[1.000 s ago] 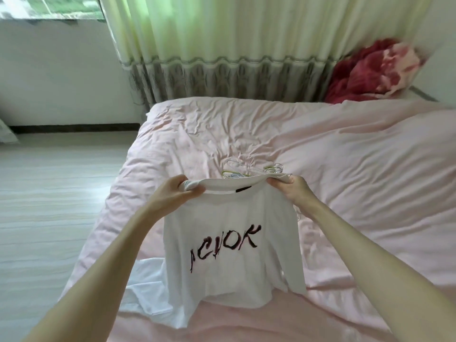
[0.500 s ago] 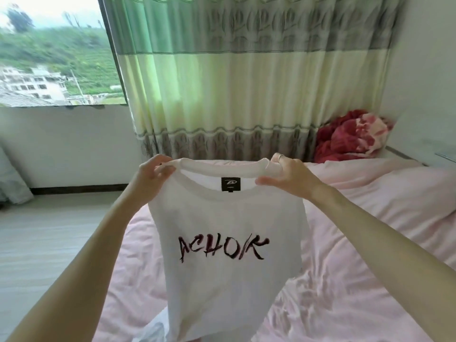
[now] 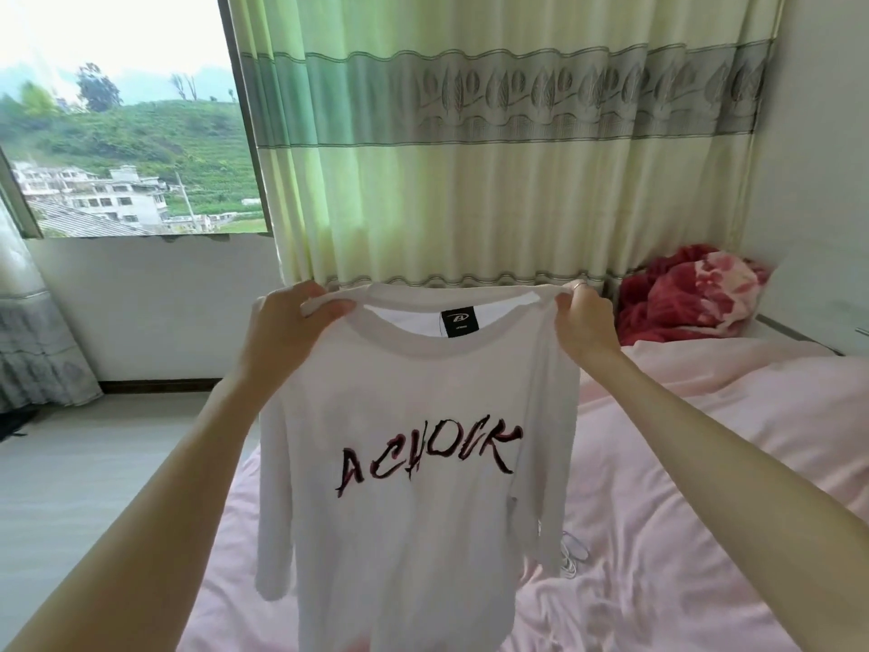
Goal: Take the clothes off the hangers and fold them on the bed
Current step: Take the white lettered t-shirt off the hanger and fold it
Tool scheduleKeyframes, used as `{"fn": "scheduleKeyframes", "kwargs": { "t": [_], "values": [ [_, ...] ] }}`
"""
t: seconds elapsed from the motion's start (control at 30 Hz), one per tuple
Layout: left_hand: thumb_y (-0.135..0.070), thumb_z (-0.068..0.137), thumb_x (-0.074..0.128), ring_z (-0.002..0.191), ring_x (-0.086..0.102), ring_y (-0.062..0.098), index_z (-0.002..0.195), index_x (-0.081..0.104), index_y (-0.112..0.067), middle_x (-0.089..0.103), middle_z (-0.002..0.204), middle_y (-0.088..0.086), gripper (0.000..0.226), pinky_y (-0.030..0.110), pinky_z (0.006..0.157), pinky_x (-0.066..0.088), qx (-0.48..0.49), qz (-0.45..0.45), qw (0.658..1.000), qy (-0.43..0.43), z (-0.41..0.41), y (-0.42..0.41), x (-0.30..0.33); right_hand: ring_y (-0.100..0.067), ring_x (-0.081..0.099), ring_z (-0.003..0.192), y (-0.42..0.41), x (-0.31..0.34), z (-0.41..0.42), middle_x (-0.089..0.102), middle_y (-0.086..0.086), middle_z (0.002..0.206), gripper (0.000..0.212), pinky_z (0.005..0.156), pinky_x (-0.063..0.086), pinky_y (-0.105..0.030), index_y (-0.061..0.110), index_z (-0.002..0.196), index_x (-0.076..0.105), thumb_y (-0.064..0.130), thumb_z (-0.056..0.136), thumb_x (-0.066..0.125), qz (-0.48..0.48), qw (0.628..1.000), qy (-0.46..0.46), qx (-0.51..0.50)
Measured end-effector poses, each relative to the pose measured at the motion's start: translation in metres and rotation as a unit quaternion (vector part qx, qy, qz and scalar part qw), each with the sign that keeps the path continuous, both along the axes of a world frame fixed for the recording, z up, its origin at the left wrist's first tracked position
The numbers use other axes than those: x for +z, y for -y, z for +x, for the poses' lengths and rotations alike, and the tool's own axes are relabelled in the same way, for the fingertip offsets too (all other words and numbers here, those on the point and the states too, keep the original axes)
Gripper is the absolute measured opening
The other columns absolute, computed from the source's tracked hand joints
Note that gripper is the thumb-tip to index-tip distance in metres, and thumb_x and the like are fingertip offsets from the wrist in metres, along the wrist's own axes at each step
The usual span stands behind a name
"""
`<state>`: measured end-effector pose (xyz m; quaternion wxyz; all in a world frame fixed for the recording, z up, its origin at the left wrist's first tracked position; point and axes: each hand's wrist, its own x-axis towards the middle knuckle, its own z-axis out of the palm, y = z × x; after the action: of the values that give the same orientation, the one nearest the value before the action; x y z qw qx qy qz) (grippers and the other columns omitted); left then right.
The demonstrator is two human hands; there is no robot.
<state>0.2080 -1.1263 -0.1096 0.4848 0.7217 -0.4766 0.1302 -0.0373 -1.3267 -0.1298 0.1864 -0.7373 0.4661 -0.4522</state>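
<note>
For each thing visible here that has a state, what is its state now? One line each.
White T-shirt: off the hanger, held up by the shoulders, hanging unfolded, print facing the camera.
Left hand: grips the left shoulder.
Right hand: grips the right shoulder.
Curtain: drawn beside an uncovered window.
Bed: pink sheet wrinkled.
Red blanket: bunched up.

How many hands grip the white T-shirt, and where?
2. The left hand pinches the left shoulder of the white T-shirt; the right hand pinches the right shoulder.
</note>
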Motion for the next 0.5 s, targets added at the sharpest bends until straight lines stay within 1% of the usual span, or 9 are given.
{"fn": "scheduleKeyframes", "kwargs": {
  "t": [0.07, 0.17, 0.2, 0.23, 0.3, 0.33, 0.37, 0.43, 0.5],
  "values": [
    [-0.035, 0.08, 0.072, 0.065, 0.05, 0.018, 0.072, 0.063, -0.014, 0.057, 0.064, 0.002, 0.024, 0.016, 0.053, 0.035, -0.008, 0.071, 0.997, 0.019, 0.005, -0.003, -0.006, -0.038, 0.053, 0.107, 0.005, 0.002, -0.003, 0.062, -0.024, 0.109, 0.028, 0.072, 0.029, -0.027, -0.004, 0.113, 0.054, 0.013, 0.097, 0.038, 0.004, 1.0, 0.028, -0.005],
    [-0.04, 0.075, 0.075, 0.07, 0.053, 0.02, 0.065, 0.056, -0.027, 0.055, 0.065, -0.007, 0.025, 0.031, 0.058, 0.037, -0.019, 0.211, 0.975, 0.062, 0.014, -0.004, -0.011, -0.034, 0.057, 0.097, 0.009, 0.008, -0.007, 0.066, -0.02, 0.099, 0.027, 0.072, 0.032, -0.027, -0.004, 0.102, 0.061, 0.015, 0.097, 0.042, 0.011, 0.998, 0.053, -0.013],
    [-0.038, 0.077, 0.073, 0.075, 0.054, 0.023, 0.067, 0.055, -0.027, 0.054, 0.069, -0.008, 0.024, 0.032, 0.061, 0.034, -0.021, 0.237, 0.969, 0.072, 0.017, -0.003, -0.011, -0.03, 0.057, 0.091, 0.011, 0.009, -0.008, 0.066, -0.018, 0.095, 0.028, 0.072, 0.034, -0.027, -0.003, 0.1, 0.063, 0.016, 0.097, 0.043, 0.024, 0.997, 0.067, -0.015],
    [-0.033, 0.081, 0.07, 0.08, 0.054, 0.025, 0.07, 0.057, -0.023, 0.052, 0.072, -0.006, 0.02, 0.031, 0.065, 0.032, -0.021, 0.246, 0.965, 0.083, 0.019, 0.0, -0.012, -0.026, 0.054, 0.085, 0.012, 0.011, -0.007, 0.064, -0.016, 0.089, 0.028, 0.071, 0.035, -0.027, -0.002, 0.098, 0.064, 0.016, 0.096, 0.044, 0.045, 0.995, 0.083, -0.015],
    [-0.022, 0.088, 0.064, 0.083, 0.05, 0.028, 0.08, 0.063, -0.008, 0.047, 0.077, 0.0, 0.015, 0.029, 0.068, 0.029, -0.013, 0.206, 0.973, 0.102, 0.022, 0.005, -0.015, -0.021, 0.045, 0.077, 0.012, 0.013, -0.006, 0.054, -0.008, 0.074, 0.024, 0.062, 0.035, -0.028, 0.003, 0.091, 0.062, 0.015, 0.095, 0.042, 0.094, 0.989, 0.117, 0.005],
    [-0.017, 0.09, 0.061, 0.079, 0.047, 0.026, 0.084, 0.066, -0.003, 0.045, 0.077, 0.001, 0.015, 0.027, 0.067, 0.027, 0.001, 0.167, 0.981, 0.1, 0.021, 0.007, -0.016, -0.02, 0.041, 0.075, 0.012, 0.014, -0.006, 0.047, -0.004, 0.067, 0.02, 0.057, 0.032, -0.029, 0.006, 0.086, 0.058, 0.014, 0.094, 0.041, 0.099, 0.987, 0.124, 0.02],
    [-0.013, 0.092, 0.058, 0.077, 0.044, 0.025, 0.086, 0.066, 0.0, 0.044, 0.076, 0.002, 0.016, 0.025, 0.065, 0.024, 0.018, 0.13, 0.987, 0.093, 0.02, 0.009, -0.017, -0.02, 0.04, 0.075, 0.01, 0.015, -0.008, 0.042, -0.001, 0.064, 0.019, 0.054, 0.028, -0.03, 0.007, 0.081, 0.051, 0.014, 0.095, 0.039, 0.083, 0.989, 0.115, 0.034],
    [-0.012, 0.095, 0.051, 0.076, 0.044, 0.026, 0.086, 0.064, 0.004, 0.051, 0.077, 0.012, 0.023, 0.027, 0.063, 0.021, 0.057, 0.097, 0.992, 0.058, 0.019, 0.01, -0.018, -0.021, 0.042, 0.073, 0.003, 0.018, -0.013, 0.042, 0.001, 0.063, 0.025, 0.059, 0.024, -0.032, 0.009, 0.077, 0.044, 0.016, 0.099, 0.034, -0.004, 0.998, 0.046, 0.048],
    [-0.019, 0.097, 0.048, 0.082, 0.053, 0.037, 0.086, 0.062, 0.005, 0.06, 0.085, 0.026, 0.029, 0.032, 0.064, 0.025, 0.08, 0.087, 0.993, -0.009, 0.022, 0.012, -0.018, -0.028, 0.046, 0.072, -0.006, 0.02, -0.02, 0.047, -0.002, 0.065, 0.029, 0.065, 0.027, -0.03, 0.006, 0.085, 0.046, 0.025, 0.102, 0.031, -0.091, 0.993, -0.051, 0.05]
  ]
}}
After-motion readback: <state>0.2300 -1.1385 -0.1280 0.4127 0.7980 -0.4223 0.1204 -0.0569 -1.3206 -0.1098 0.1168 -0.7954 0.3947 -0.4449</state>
